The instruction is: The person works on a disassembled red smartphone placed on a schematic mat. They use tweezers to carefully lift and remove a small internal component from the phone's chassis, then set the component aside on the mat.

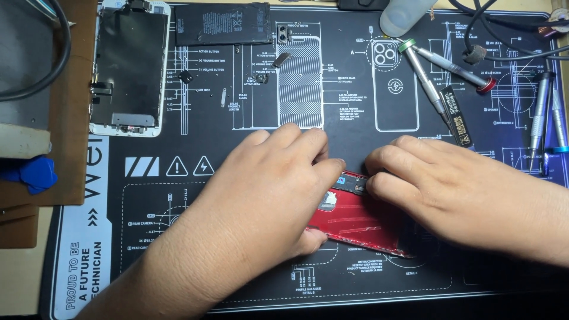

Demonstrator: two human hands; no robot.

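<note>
Gripping the red phone housing (361,219), left hand (267,189) and right hand (450,189) hide it; screwdrivers (430,80) lie beyond.

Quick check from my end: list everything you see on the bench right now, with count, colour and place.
Red phone housing: 1, red, centre of mat, under both hands.
Work mat: 1, black with white diagrams, covers bench.
Screen assembly: 1, white frame, face down, upper left.
Battery: 1, black, top centre.
Small loose parts: several, dark, around mat's upper middle.
Screwdrivers: about 4, silver; two upper right, two at right edge.
Flat pry tool: 1, black, beside the screwdrivers.
Picks: blue, left edge, count unclear.
Cables: black, top right.
Left hand: on the housing's left side.
Right hand: fingertips at the housing's top edge.
</note>
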